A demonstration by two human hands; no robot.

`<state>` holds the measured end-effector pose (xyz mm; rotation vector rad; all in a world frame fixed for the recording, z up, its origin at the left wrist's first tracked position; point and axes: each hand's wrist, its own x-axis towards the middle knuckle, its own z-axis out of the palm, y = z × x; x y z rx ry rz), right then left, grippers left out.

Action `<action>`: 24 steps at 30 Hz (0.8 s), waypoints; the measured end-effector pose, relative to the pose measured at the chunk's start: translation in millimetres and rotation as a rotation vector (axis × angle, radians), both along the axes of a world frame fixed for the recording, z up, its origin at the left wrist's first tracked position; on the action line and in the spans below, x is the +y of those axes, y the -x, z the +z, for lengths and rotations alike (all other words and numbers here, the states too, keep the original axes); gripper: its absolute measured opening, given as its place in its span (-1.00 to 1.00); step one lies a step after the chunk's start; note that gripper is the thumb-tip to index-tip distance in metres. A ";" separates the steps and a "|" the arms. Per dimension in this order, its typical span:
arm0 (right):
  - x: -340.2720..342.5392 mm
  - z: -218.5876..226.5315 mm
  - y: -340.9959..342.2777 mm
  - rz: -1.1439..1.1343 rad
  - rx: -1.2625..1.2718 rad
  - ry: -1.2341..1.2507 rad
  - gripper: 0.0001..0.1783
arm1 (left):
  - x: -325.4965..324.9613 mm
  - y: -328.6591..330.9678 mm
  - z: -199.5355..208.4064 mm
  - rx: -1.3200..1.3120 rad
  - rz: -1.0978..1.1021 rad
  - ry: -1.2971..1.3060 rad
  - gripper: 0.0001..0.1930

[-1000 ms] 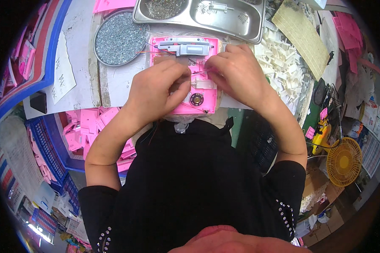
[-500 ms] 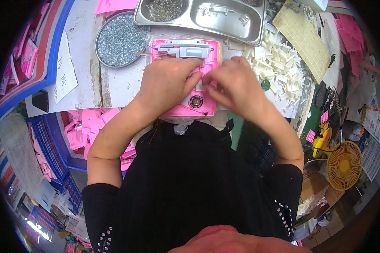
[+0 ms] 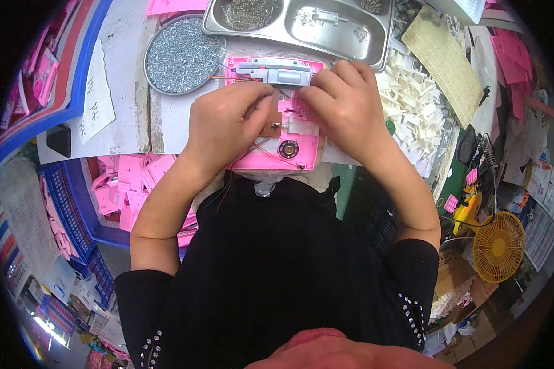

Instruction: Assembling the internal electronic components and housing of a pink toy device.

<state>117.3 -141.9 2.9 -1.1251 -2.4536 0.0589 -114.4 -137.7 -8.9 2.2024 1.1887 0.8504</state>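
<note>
A shallow pink plastic casing (image 3: 308,161) lies open side up in front of me. Across its far end runs a grey mechanism (image 3: 289,76). A round black speaker (image 3: 288,149) with thin wires sits in its near part. My left hand (image 3: 228,120) is closed over the casing's left side, thumb and fingers pinched; a small brown circuit board (image 3: 271,126) shows beside them. What the pinch holds is hidden. Over the right side, my right hand (image 3: 346,111) has its fingertips pressed together near the grey mechanism's right end, their contents not visible. A white rectangular piece (image 3: 303,127) lies between the hands.
A round dish of screws (image 3: 183,55) stands far left of the casing. Beyond is a steel compartment tray (image 3: 332,44) with small metal parts. White plastic pieces (image 3: 415,98) are heaped at right. Pink parts (image 3: 132,175) fill a blue crate at left; a yellow fan (image 3: 498,246) stands right.
My right hand has moved up toward the grey mechanism's right end. My left hand has shifted slightly left, and the brown circuit board and white piece now show between the hands.
</note>
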 end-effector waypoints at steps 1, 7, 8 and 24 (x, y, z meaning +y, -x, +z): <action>0.4 0.5 1.1 0.003 0.029 0.007 -0.85 | -0.5 1.5 0.0 -0.011 0.010 -0.005 -0.79; -10.0 1.1 9.1 -0.015 0.256 0.162 -0.79 | 4.5 -3.7 -1.6 0.056 -0.186 0.011 -0.81; -9.6 0.3 9.3 -0.016 0.235 0.140 -0.80 | 5.2 -3.5 -1.7 0.094 -0.189 0.010 -0.82; -2.4 5.3 36.0 -0.117 -0.110 0.095 -0.98 | -11.9 19.9 -0.9 -0.101 -0.080 -0.030 -0.86</action>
